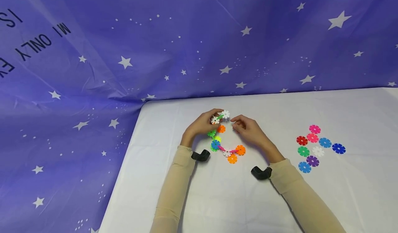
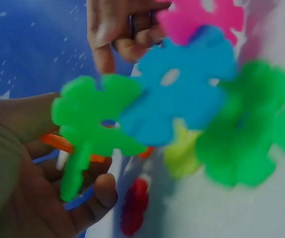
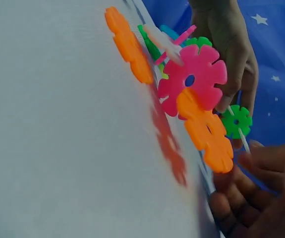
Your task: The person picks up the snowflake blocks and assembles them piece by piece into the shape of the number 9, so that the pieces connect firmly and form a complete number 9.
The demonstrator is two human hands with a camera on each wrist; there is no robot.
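My left hand (image 1: 203, 123) grips a chain of interlocked plastic snowflake discs near its upper end. At the tip, a white disc (image 1: 225, 114) joins a green disc (image 1: 220, 117) and another white disc (image 1: 215, 120). Below hang an orange disc (image 1: 221, 128), a blue disc (image 1: 215, 144) and, toward the lower end, another orange disc (image 1: 240, 150). My right hand (image 1: 250, 131) is just right of the tip, its fingers loosely bent beside the white disc's edge; whether they touch is unclear. The left wrist view shows the chain's green disc (image 2: 97, 116) near my left thumb.
On the white-covered table (image 1: 351, 115), loose snowflake discs lie flat at the right, among them a dark blue disc (image 1: 338, 148), a red disc (image 1: 302, 141) and a purple disc (image 1: 312, 161). A purple star-patterned cloth (image 1: 186, 46) hangs behind the table.
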